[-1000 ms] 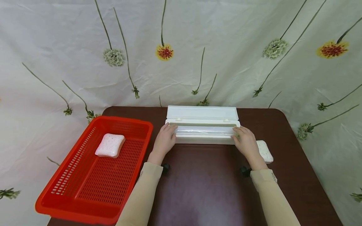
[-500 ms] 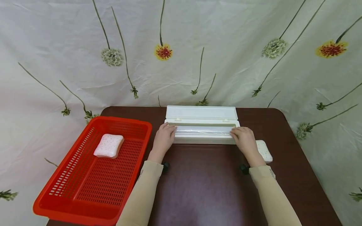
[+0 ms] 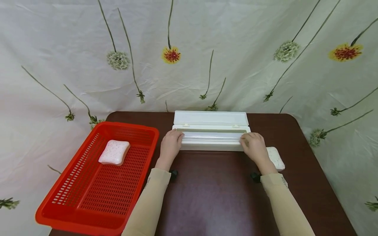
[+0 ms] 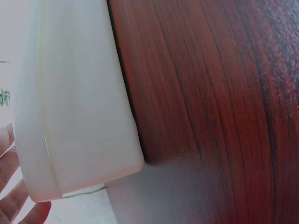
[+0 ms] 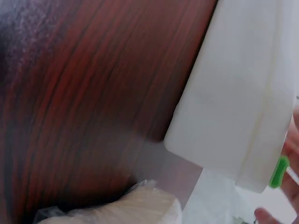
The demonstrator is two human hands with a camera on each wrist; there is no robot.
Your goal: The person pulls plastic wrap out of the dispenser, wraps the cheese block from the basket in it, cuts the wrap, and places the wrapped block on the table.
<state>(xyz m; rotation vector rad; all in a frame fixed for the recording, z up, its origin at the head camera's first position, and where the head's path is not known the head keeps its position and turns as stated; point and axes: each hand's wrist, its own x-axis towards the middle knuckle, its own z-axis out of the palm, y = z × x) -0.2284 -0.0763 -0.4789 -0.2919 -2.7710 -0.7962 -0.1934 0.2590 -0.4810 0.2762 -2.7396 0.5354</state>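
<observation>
A long white cling film dispenser (image 3: 212,147) stands at the back of the table, its lid (image 3: 211,118) raised. Clear cling film (image 3: 212,136) on its roll shows inside the dispenser. At the dispenser's left end, my left hand (image 3: 171,144) pinches the film's edge between thumb and fingers. My right hand (image 3: 255,147) does likewise at the right end, thumb and forefinger making a ring. In the right wrist view a green slider (image 5: 279,172) sits at the dispenser's end, beside the fingers. The left wrist view has the left fingers (image 4: 14,198) spread behind the dispenser.
A red plastic basket (image 3: 97,226) at the left holds a white, pink-specked block (image 3: 114,152) shaped like a bread slice. A similar block (image 3: 276,159), wrapped in clear film, lies beside my right wrist. A flowered curtain (image 3: 189,78) hangs behind the brown table (image 3: 212,196).
My right hand's fingertips have shifted slightly left and closed to a pinch on the film. The left hand has stayed nearly still; the dispenser has not moved.
</observation>
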